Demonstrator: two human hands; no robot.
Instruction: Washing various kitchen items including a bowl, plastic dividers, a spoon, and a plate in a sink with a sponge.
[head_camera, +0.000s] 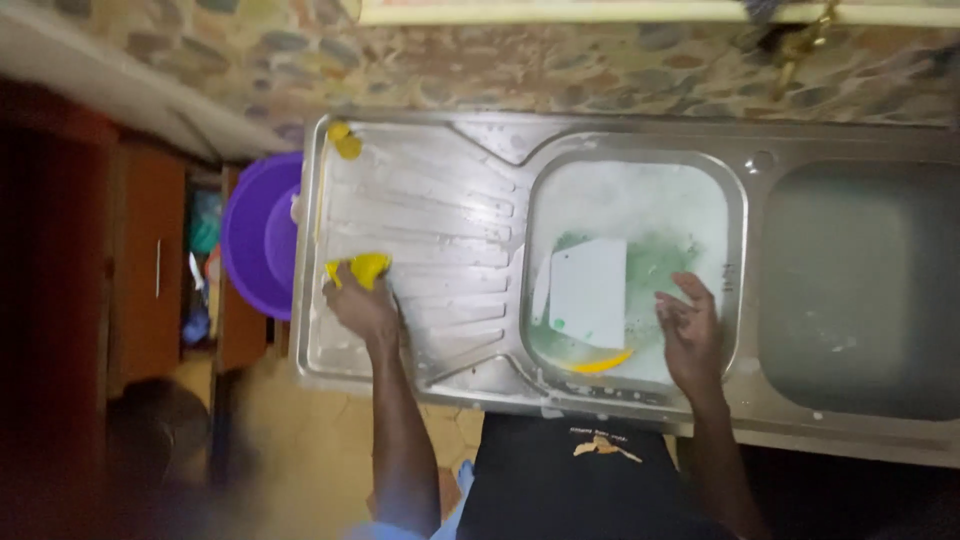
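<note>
The left hand rests on the ribbed drainboard of a stainless steel sink unit, its fingers closed over a yellow sponge that pokes out above the knuckles — pressed flat against the wet metal. A second yellow piece, too small to identify, lies at the drainboard's far corner, well apart from the hand.

The right hand hovers over the near right side of the middle basin, fingers spread and loosely curled, gripping nothing. In that basin stands soapy, greenish water; a white rectangular cutting board lies in it, just left of the right hand, and a yellow curved rim — a plate or bowl, mostly hidden — shows beneath the board's near edge.

A second basin sits to the right. A purple plastic bowl stands beside the unit's left end, and a brass tap is mounted on the stone-patterned wall.
</note>
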